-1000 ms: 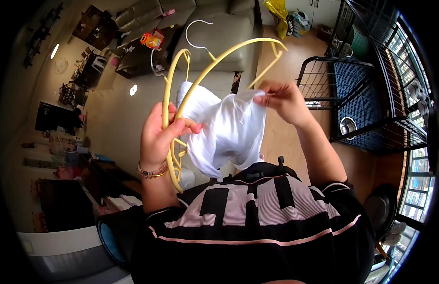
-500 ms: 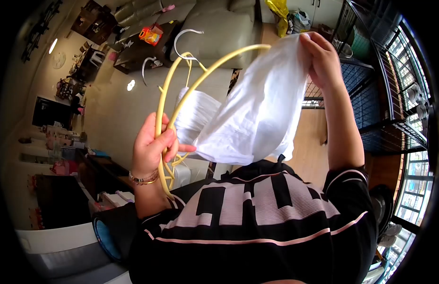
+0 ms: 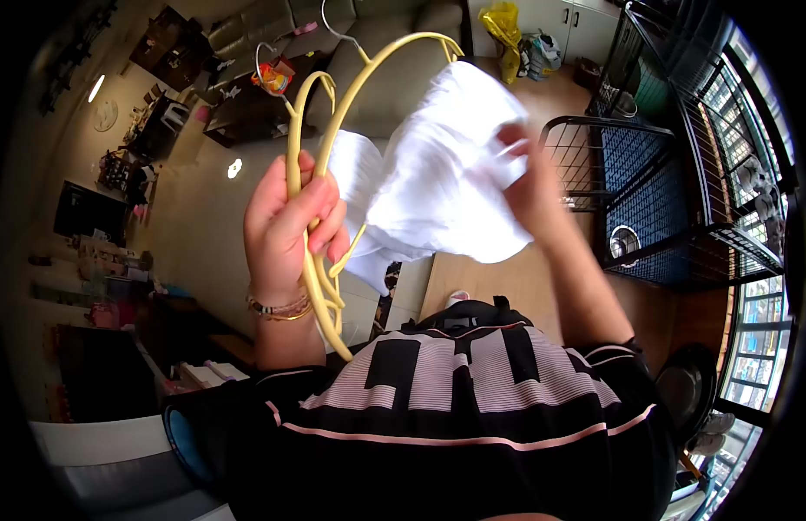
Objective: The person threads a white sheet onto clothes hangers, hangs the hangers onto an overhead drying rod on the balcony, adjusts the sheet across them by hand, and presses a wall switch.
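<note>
The right hand (image 3: 533, 195) has lowered, blurred against crumpled white cloth (image 3: 446, 165), grip unclear; left hand (image 3: 286, 217) encloses two curved yellow hangers (image 3: 294, 139).

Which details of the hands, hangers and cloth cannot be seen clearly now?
All in the head view:
Right hand: blurred; its exact grip is unclear.
White cloth: bunched up; its own folds hide its full shape.
Yellow hangers: partly hidden by the left hand and the cloth; one hook is cut off by the top edge.
</note>
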`<control>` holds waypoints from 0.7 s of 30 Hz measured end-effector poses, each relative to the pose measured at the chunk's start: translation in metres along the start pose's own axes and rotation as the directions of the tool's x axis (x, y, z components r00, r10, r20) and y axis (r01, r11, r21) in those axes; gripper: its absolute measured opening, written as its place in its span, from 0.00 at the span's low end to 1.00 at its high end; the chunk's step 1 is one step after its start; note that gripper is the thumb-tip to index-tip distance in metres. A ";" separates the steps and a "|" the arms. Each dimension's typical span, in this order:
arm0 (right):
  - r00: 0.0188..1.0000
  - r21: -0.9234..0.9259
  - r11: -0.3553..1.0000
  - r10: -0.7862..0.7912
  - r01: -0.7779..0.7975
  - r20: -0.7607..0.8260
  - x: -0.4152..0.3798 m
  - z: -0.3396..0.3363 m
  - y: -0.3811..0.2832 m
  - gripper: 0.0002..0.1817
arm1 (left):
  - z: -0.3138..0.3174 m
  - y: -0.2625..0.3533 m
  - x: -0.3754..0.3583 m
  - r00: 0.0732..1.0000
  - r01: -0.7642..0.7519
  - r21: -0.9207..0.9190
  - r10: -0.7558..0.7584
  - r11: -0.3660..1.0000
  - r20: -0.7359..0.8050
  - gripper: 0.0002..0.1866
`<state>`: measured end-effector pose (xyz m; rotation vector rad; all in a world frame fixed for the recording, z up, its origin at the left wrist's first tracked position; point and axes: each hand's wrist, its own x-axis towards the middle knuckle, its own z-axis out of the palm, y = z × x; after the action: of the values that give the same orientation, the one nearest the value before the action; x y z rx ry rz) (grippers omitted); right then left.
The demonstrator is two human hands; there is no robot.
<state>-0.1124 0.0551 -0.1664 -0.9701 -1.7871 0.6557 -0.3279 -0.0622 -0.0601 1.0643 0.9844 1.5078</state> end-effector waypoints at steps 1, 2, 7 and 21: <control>0.985 0.110 0.992 -0.085 0.069 0.152 -0.014 0.019 -0.018 0.37 | 0.008 0.001 0.004 1.000 -0.005 -0.030 0.005 1.000 -0.020 0.07; 0.968 0.056 0.981 -0.194 0.188 0.158 -0.025 0.042 -0.025 0.39 | 0.012 0.003 0.006 0.999 -0.009 -0.058 0.007 0.998 -0.039 0.07; 0.985 0.174 0.984 0.012 -0.042 0.173 0.021 0.042 0.017 0.12 | 0.006 0.016 0.009 0.997 -0.044 -0.030 0.042 0.999 -0.071 0.04; 0.714 -0.267 0.663 -0.639 0.700 0.285 0.172 0.003 -0.105 0.11 | -0.037 -0.005 0.042 0.968 0.238 0.190 -0.217 0.953 -0.123 0.08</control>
<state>-0.1865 0.1434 -0.0016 -0.3933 -2.2761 -0.0825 -0.3668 -0.0222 -0.0689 0.9840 1.3094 1.3016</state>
